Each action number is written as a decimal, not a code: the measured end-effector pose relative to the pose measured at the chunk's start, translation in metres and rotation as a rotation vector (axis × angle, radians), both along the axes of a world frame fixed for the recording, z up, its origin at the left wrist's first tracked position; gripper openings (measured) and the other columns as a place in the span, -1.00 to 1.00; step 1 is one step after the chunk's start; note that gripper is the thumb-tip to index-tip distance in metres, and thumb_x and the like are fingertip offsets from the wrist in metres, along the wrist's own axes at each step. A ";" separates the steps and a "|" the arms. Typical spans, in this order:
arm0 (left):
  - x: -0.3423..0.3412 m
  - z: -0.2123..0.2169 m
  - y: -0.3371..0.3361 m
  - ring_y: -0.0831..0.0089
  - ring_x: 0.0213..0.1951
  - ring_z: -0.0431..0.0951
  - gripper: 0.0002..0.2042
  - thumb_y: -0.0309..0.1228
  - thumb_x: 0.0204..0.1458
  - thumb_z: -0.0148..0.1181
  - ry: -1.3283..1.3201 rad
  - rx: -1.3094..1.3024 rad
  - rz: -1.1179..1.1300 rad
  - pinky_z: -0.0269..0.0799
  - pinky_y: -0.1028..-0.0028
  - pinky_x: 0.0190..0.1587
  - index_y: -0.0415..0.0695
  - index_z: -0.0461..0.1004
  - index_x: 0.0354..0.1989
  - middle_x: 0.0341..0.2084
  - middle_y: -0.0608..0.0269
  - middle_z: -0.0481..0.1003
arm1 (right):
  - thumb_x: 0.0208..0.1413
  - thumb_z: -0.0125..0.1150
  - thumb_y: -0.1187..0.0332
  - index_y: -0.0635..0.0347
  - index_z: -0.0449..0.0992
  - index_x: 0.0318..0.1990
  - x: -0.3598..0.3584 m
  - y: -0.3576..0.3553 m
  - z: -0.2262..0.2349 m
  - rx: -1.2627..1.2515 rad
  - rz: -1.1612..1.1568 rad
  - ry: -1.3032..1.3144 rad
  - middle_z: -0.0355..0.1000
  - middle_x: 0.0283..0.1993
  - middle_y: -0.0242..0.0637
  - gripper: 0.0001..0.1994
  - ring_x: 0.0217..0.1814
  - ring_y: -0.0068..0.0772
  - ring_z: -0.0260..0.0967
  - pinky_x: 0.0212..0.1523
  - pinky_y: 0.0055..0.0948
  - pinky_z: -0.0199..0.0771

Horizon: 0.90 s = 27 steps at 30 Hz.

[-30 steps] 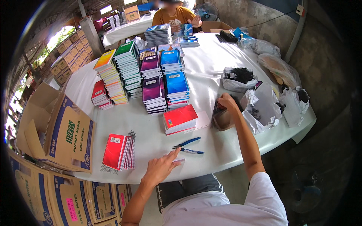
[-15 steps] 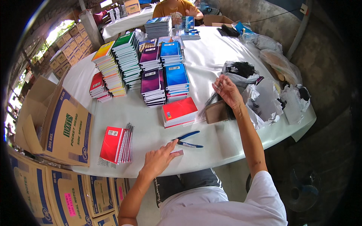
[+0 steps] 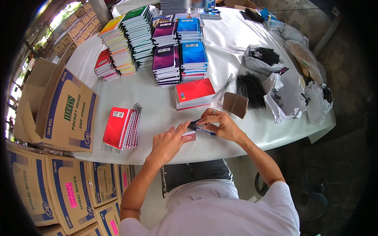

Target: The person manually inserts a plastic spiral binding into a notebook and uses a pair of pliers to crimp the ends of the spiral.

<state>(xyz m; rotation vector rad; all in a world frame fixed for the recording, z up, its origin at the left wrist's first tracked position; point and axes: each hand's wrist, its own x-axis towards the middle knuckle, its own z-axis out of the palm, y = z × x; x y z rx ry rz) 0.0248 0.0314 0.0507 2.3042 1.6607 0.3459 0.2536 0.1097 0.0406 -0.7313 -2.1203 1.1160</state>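
Observation:
My left hand (image 3: 169, 142) holds a small pad (image 3: 189, 136) with a reddish side down at the table's near edge, thumb against it and fingers stretched over it. My right hand (image 3: 220, 125) is bent in beside it, thumb and fingertips pinched together. What they pinch is too small and dark to make out. Blue-handled pliers (image 3: 207, 132) lie under the right hand, partly hidden by it. A stack of red-covered notebooks (image 3: 195, 93) stands just beyond. To the left lie more red notebooks (image 3: 117, 126) with spiral wires sticking out.
Piles of purple (image 3: 165, 59), blue (image 3: 194, 53), green (image 3: 138, 23) and yellow notebooks (image 3: 112, 27) stand behind. Black spiral wires (image 3: 251, 90) lie right, beside a brown cardboard piece (image 3: 235, 105) and torn paper wrapping (image 3: 285, 98). An open carton (image 3: 73, 112) stands left; cartons (image 3: 71, 188) are stacked below.
My right hand has come down and left from above the spiral wires to the pliers and pad. The left hand stays on the pad. The whole view has shifted, with the scene higher in it.

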 end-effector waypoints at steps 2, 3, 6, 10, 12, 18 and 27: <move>0.003 0.010 0.000 -0.03 -0.18 0.60 -0.46 -0.05 0.22 0.01 0.038 -0.076 -0.002 0.53 0.07 -0.22 0.05 0.19 0.34 0.01 0.07 0.51 | -0.09 0.34 0.63 0.16 0.63 -0.13 -0.001 -0.001 -0.009 -0.059 0.008 0.011 0.46 -0.17 -0.27 -0.69 -0.08 -0.21 0.43 -0.03 -0.28 0.43; 0.004 0.015 0.000 0.00 -0.11 0.59 -0.45 -0.04 0.22 0.00 0.060 -0.112 -0.001 0.54 0.10 -0.16 -0.03 0.21 0.32 0.07 0.13 0.49 | -0.09 0.34 0.63 0.17 0.63 -0.14 -0.002 -0.001 -0.010 -0.086 0.014 0.018 0.45 -0.16 -0.27 -0.69 -0.08 -0.22 0.43 -0.03 -0.29 0.43; 0.002 0.006 0.001 -0.07 0.07 0.49 -0.44 -0.07 0.23 -0.02 0.095 -0.083 -0.035 0.39 0.00 0.09 -0.06 0.16 0.35 0.17 0.10 0.41 | -0.09 0.33 0.64 0.16 0.63 -0.15 -0.002 -0.001 -0.008 -0.061 0.039 0.023 0.45 -0.16 -0.28 -0.70 -0.07 -0.24 0.42 -0.02 -0.30 0.43; -0.001 -0.005 0.002 -0.11 0.19 0.37 -0.42 -0.10 0.24 -0.03 0.097 -0.048 -0.041 0.22 -0.09 0.23 -0.06 0.10 0.39 0.23 0.06 0.35 | -0.12 0.35 0.65 0.15 0.62 -0.17 0.001 0.003 -0.010 0.001 0.063 0.042 0.45 -0.16 -0.29 -0.70 -0.05 -0.25 0.41 0.00 -0.32 0.42; -0.002 -0.007 0.002 -0.11 0.21 0.36 -0.41 -0.12 0.25 -0.03 0.106 -0.045 -0.042 0.21 -0.10 0.23 -0.06 0.07 0.40 0.24 0.05 0.34 | -0.14 0.36 0.65 0.16 0.61 -0.18 0.000 0.002 -0.010 -0.013 0.073 0.038 0.45 -0.16 -0.29 -0.69 -0.03 -0.26 0.40 0.01 -0.33 0.42; -0.002 -0.007 0.004 -0.11 0.21 0.37 -0.43 -0.21 0.25 -0.01 0.109 -0.048 -0.047 0.22 -0.08 0.23 -0.07 0.07 0.40 0.24 0.05 0.33 | -0.11 0.34 0.64 0.20 0.59 -0.17 0.002 0.005 -0.017 -0.012 0.123 0.068 0.46 -0.16 -0.29 -0.71 -0.02 -0.27 0.40 -0.01 -0.30 0.42; 0.010 0.015 0.001 -0.02 -0.10 0.59 -0.37 -0.11 0.18 0.09 0.100 -0.118 0.040 0.53 0.07 -0.16 0.10 0.06 0.42 0.07 0.08 0.49 | 0.08 0.21 0.51 0.24 0.48 -0.10 0.002 -0.004 -0.006 0.075 0.139 -0.066 0.44 -0.16 -0.14 -0.79 -0.03 0.01 0.38 -0.08 -0.12 0.38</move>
